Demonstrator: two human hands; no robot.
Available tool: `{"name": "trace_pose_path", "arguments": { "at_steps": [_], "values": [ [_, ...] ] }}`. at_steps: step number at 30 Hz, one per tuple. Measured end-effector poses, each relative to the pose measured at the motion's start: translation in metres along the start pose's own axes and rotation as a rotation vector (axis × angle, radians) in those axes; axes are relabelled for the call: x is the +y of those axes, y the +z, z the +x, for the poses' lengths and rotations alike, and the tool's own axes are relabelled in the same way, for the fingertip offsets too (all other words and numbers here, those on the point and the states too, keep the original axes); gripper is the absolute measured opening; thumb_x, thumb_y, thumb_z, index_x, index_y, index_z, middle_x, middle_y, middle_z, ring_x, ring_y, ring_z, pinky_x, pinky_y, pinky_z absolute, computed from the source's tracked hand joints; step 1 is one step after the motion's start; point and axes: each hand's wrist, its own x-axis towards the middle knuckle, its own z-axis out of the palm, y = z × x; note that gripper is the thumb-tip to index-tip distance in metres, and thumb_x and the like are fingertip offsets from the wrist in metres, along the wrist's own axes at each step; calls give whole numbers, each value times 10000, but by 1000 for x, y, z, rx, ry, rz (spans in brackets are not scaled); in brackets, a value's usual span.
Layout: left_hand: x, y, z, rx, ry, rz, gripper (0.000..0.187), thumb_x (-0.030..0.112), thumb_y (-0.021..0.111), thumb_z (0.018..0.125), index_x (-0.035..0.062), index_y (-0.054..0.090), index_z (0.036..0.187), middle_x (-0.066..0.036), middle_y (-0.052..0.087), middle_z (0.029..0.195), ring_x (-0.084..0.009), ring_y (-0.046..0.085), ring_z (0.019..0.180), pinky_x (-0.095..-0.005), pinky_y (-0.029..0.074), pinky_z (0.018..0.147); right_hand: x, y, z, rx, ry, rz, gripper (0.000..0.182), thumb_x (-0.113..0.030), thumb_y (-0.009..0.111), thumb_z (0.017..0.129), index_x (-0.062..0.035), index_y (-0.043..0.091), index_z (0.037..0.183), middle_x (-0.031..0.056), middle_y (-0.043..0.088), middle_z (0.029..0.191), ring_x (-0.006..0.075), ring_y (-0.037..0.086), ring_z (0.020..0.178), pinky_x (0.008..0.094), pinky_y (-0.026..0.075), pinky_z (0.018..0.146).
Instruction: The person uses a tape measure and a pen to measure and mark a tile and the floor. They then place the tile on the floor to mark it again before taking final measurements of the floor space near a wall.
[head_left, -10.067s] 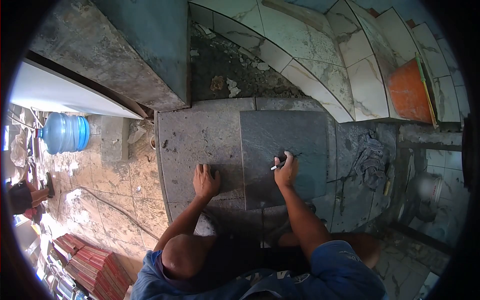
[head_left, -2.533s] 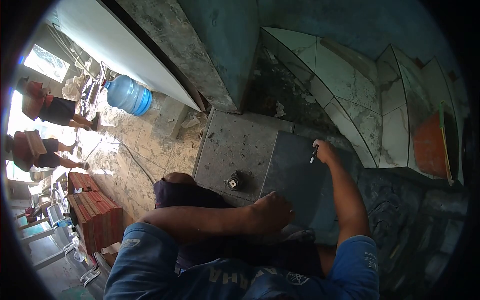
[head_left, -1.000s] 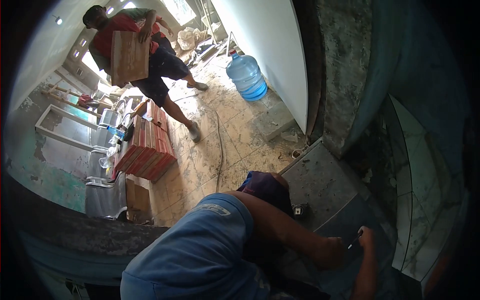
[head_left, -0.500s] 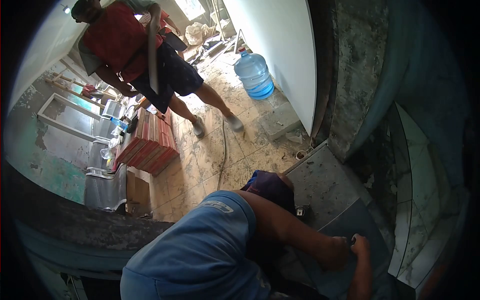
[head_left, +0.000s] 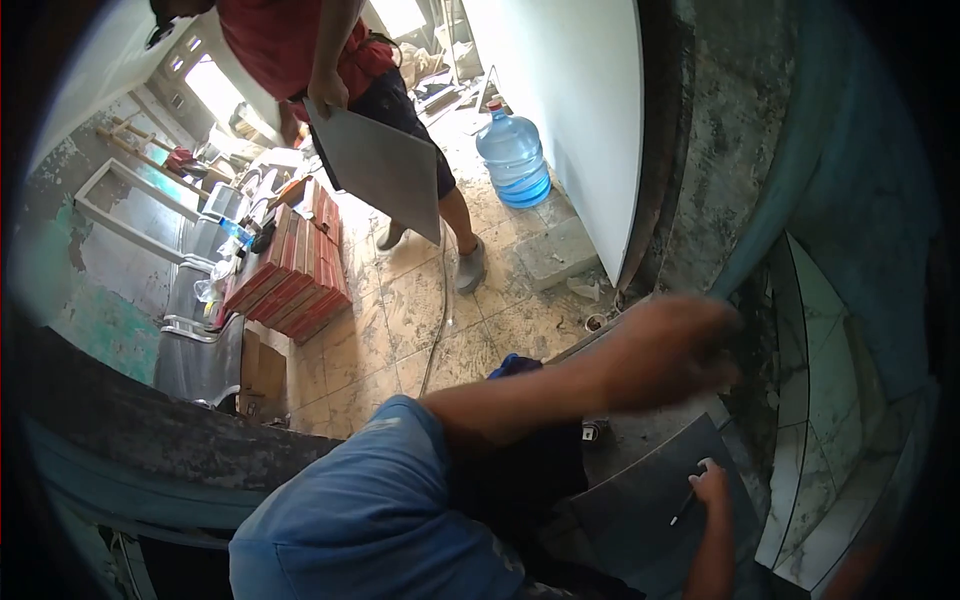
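Note:
My left hand (head_left: pixel 668 355) is raised over the work surface, away from the right hand, and blurred by motion. Whether it holds anything is hard to make out. Below it lies a dark grey flat sheet, perhaps a tile (head_left: pixel 640 485). Over that sheet my right hand (head_left: pixel 711 482) is closed round a thin dark pen (head_left: pixel 684 508) with a whitish end pointing down to the left. A small metallic object (head_left: pixel 590 432) lies near the sheet's upper left corner.
A co-worker in a red shirt (head_left: pixel 300 45) stands ahead, carrying a flat pale tile (head_left: pixel 385 170). Stacked red boxes (head_left: pixel 300 275) and grey metal chairs (head_left: pixel 195 300) stand at left. A blue water jug (head_left: pixel 515 160) is near the white panel (head_left: pixel 580 120). A cable (head_left: pixel 443 310) crosses the floor.
My left hand has lifted up and away from the right hand, uncovering the sheet and pen. The co-worker has come closer, and the flat tile's face now shows.

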Motion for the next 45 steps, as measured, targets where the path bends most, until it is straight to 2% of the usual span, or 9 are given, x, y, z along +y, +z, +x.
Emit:
{"name": "trace_pose_path", "arguments": {
  "at_steps": [9,12,14,20,27,34,36,37,45],
  "values": [
    [-154,-68,-155,-71,-800,274,480,270,705,807,-15,530,1151,-144,637,736,-234,638,695,-330,493,624,3,-3,-21,94,388,-183,446,-357,718,757,7,612,993,243,644,978,404,616,940,460,478,844],
    [-195,-39,-220,-209,-951,147,484,298,706,791,-22,554,1120,-177,653,774,-289,654,751,-378,500,703,47,37,-22,209,454,-161,699,-547,611,805,45,553,1173,239,619,1102,380,598,1036,472,475,860],
    [-239,-15,-278,-211,-687,-18,449,276,720,774,6,573,1101,-179,659,830,-275,656,762,-369,507,702,11,25,-38,109,531,3,714,-583,561,818,45,567,1157,246,607,1120,394,579,1047,467,462,872],
    [-221,25,-307,-835,-304,-430,443,269,723,771,19,575,1104,-178,658,849,-273,655,769,-369,507,708,23,73,-54,200,648,101,497,-502,438,925,-37,600,994,215,628,1005,405,590,965,499,463,815],
    [-257,49,-285,-957,-77,-390,435,260,726,766,36,578,1108,-175,656,876,-271,653,780,-368,509,716,-24,49,-68,99,555,30,444,-471,449,935,-41,559,954,198,625,941,364,618,897,493,487,732],
    [-271,63,-275,-997,23,-233,429,250,729,761,54,581,1112,-172,654,902,-268,651,790,-368,510,724,-5,79,-59,91,383,-30,350,-367,523,906,-26,527,983,188,624,932,359,620,877,473,504,759],
    [-245,96,-265,-992,-804,34,413,245,729,761,80,588,1111,-146,631,952,-274,635,824,-372,506,758,-13,71,-62,63,370,-15,329,-339,514,905,-21,527,987,193,623,932,358,619,877,470,503,759],
    [-238,107,-261,-994,-812,43,413,245,729,761,80,588,1111,-146,631,952,-274,635,824,-372,506,758,-16,64,-62,49,368,-20,308,-311,506,904,-16,526,991,198,622,932,358,618,877,466,501,759],
    [-232,178,-237,-1014,-222,-16,536,291,731,757,79,497,1190,-157,524,1122,-346,543,1005,-422,474,821,-11,35,-64,91,305,384,201,-195,565,867,-21,513,954,151,630,864,274,632,785,392,511,708]
  ]
}}
